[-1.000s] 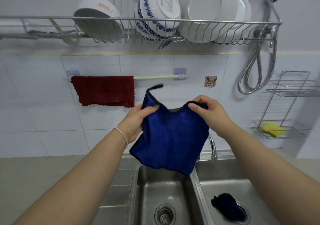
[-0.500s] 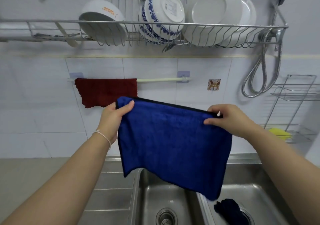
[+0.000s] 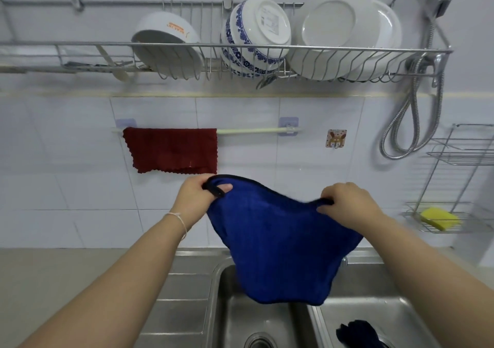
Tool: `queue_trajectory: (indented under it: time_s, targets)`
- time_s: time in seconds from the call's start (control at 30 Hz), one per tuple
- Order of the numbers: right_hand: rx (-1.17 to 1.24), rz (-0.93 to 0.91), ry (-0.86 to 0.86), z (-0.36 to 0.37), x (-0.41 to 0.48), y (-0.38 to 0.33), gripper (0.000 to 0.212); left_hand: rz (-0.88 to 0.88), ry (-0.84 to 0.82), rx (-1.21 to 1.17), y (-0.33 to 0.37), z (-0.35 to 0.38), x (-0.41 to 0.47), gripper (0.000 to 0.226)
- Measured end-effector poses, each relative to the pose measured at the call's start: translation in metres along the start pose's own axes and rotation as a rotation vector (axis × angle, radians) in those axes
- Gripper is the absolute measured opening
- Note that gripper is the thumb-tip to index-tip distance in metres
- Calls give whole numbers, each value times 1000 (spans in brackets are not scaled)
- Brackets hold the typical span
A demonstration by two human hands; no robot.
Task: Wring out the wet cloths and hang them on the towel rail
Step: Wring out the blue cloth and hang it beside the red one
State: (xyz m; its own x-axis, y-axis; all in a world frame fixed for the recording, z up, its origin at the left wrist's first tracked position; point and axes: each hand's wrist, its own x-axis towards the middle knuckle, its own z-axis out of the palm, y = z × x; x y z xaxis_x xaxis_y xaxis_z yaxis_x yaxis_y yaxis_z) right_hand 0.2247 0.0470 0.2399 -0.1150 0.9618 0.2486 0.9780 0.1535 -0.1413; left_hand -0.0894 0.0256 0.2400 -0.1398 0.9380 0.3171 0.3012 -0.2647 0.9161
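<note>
1. The blue cloth is gripped at its top edge by left hand and right hand, above the sink.
2. The rail is bare right of the red cloth.

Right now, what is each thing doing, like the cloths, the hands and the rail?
blue cloth: held up over the sink, sagging between both hands
left hand: gripping one top corner
right hand: gripping the other corner
red cloth: hanging on the rail
towel rail: right part bare
dark cloth: crumpled in the right basin
</note>
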Motion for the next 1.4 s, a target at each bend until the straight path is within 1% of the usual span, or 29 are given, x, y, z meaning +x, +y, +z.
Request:
queue_trajectory:
  time_s: [0.03, 0.07, 0.13, 0.17, 0.2, 0.23, 0.27, 0.33, 0.37, 0.47, 0.5, 0.57, 0.63, 0.73, 0.8, 0.83, 0.87, 0.97, 1.0, 1.07, 1.1, 1.2, 1.23, 1.33, 1.4]
  targets:
    - [36, -34, -35, -1, -3, -8, 6, 28, -47, 27, 5, 7, -1, 4]
    - [168, -77, -79, -1, -7, -19, 11, 50, -96, 58, 9, 16, -3, 7]
    - [522, -170, -186, 0, -17, -47, 36, 109, -189, 168, 14, 36, -6, 11]
    - [642, -220, -210, 1, -19, -61, 50, 153, -236, 248, 16, 45, -8, 8]
    - [719, -259, -211, 2, -20, -73, 60, 190, -282, 334, 16, 55, -10, 13]
    - [758, -298, -189, 4, -19, -81, 64, 208, -319, 421, 17, 62, -13, 23]
    - [755, -336, -155, 6, -18, -87, 63, 206, -336, 485, 17, 66, -16, 32]
    - [703, -383, -121, 9, -14, -92, 63, 201, -305, 523, 10, 68, -18, 39]
    - [678, -387, -121, 10, -14, -93, 67, 204, -282, 516, 6, 67, -19, 40]
    - [620, -394, -197, 10, -14, -96, 95, 180, -255, 484, -3, 62, -23, 36]
    - [612, -402, -233, 9, -15, -98, 101, 168, -252, 473, -4, 61, -24, 35]
    - [588, -416, -268, 8, -14, -100, 104, 168, -246, 468, -5, 59, -26, 33]
    - [581, -421, -281, 7, -14, -99, 103, 180, -250, 474, -6, 56, -27, 33]
    - [651, -397, -300, 4, -14, -96, 102, 174, -250, 461, -7, 54, -29, 35]
    - [694, -347, -279, 4, -14, -93, 94, 183, -243, 439, -6, 53, -29, 40]
    - [713, -328, -263, 5, -15, -91, 84, 198, -240, 444, -4, 54, -29, 42]
    - [732, -316, -257, 6, -15, -89, 68, 217, -239, 457, -3, 55, -29, 43]
    - [880, -288, -262, 9, -20, -84, 14, 281, -221, 476, 2, 58, -34, 43]
    - [924, -276, -233, 8, -21, -83, 10, 306, -215, 477, 3, 61, -36, 46]
    - [935, -265, -144, 6, -21, -80, 19, 325, -219, 458, 5, 66, -41, 53]
    - [907, -272, -96, 4, -20, -80, 19, 300, -226, 411, 5, 68, -43, 54]
    - [841, -280, 39, -4, -18, -81, 15, 134, -296, 197, -2, 64, -41, 46]
    - [856, -268, 93, -6, -17, -80, 15, 91, -352, 173, -7, 61, -38, 43]
    - [902, -192, 245, -17, -12, -75, 15, -44, -586, 118, -24, 46, -31, 39]
    - [952, -128, 314, -26, -9, -69, 16, -122, -692, 199, -36, 35, -29, 30]
